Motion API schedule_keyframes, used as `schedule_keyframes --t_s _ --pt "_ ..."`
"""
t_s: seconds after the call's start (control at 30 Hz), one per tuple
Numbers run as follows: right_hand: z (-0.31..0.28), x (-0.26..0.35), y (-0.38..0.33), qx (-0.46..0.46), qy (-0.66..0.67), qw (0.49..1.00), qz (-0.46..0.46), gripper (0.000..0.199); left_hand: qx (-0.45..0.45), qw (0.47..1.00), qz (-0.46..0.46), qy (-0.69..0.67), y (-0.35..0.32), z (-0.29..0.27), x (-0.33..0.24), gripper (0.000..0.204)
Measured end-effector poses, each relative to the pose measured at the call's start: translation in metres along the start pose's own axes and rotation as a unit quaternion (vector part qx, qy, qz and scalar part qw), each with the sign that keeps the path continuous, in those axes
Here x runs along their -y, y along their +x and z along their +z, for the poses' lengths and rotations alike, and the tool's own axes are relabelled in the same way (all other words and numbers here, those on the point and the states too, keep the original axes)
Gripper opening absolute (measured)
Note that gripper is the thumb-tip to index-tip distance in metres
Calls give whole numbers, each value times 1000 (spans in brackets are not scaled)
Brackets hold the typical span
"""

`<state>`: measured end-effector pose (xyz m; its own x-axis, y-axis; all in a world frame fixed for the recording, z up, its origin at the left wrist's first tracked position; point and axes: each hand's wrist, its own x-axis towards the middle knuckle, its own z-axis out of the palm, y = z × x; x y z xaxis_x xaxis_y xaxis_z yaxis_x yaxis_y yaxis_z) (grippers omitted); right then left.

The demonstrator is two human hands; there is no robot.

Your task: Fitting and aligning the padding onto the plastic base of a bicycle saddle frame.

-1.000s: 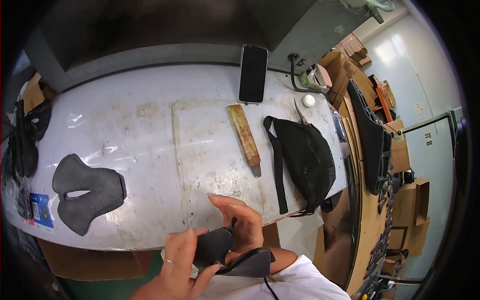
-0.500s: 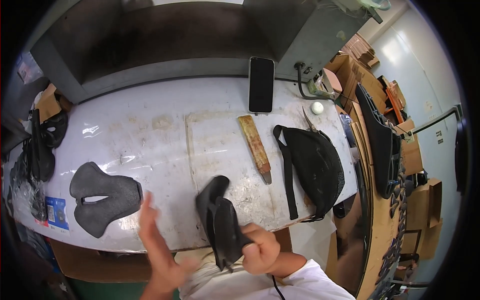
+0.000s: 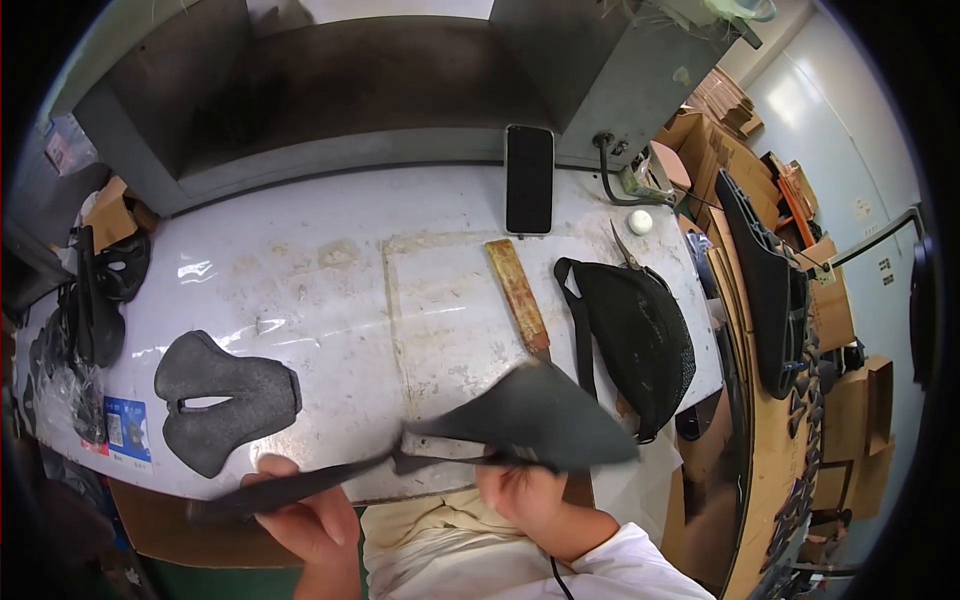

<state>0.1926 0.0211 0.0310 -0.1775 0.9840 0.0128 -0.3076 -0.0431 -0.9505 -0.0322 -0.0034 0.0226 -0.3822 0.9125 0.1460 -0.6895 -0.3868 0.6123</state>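
Both of my hands hold a black, flexible saddle cover (image 3: 530, 415) stretched sideways over the front edge of the table. My left hand (image 3: 315, 525) pinches its narrow left end, which is blurred by motion. Under the wide right part my right hand (image 3: 525, 495) grips the lower edge, its fingertips partly hidden by the material. A dark grey saddle-shaped foam pad (image 3: 235, 395) with a slot in it lies flat on the table, just beyond my left hand.
On the white table (image 3: 310, 290) lie a phone (image 3: 530, 180), a worn flat-handled knife (image 3: 516, 290), a black waist bag (image 3: 640, 350), a pointed metal tool (image 3: 624, 245) and a white ball (image 3: 640, 221). Black parts in plastic (image 3: 95, 320) crowd the left edge. Cardboard boxes stand right.
The black cover has been opened out from a folded bundle in my right hand into a wide stretched shape. My left hand, apart and open before, now grips its left end.
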Motion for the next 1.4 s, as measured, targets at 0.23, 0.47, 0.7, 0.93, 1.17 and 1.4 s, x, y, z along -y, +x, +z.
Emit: schedule_keyframes --t_s 0.23,0.47,0.7,0.93,1.17,1.4 --pt "1 5 23 -41 310 899 308 34 55 966 -175 184 2 34 -15 46" --pt "-29 -3 17 155 151 927 306 15 257 867 -355 237 18 6 -24 76" --pt "-16 -6 14 277 -22 942 190 17 209 861 -360 291 11 47 -14 82" --pt "-37 -17 13 263 198 942 68 27 338 840 -285 314 11 49 -14 52" --pt "-35 -14 7 292 190 925 152 36 323 839 -349 265 17 54 -13 52" --pt "-21 5 15 241 377 848 282 29 341 836 -382 198 18 48 -18 45"
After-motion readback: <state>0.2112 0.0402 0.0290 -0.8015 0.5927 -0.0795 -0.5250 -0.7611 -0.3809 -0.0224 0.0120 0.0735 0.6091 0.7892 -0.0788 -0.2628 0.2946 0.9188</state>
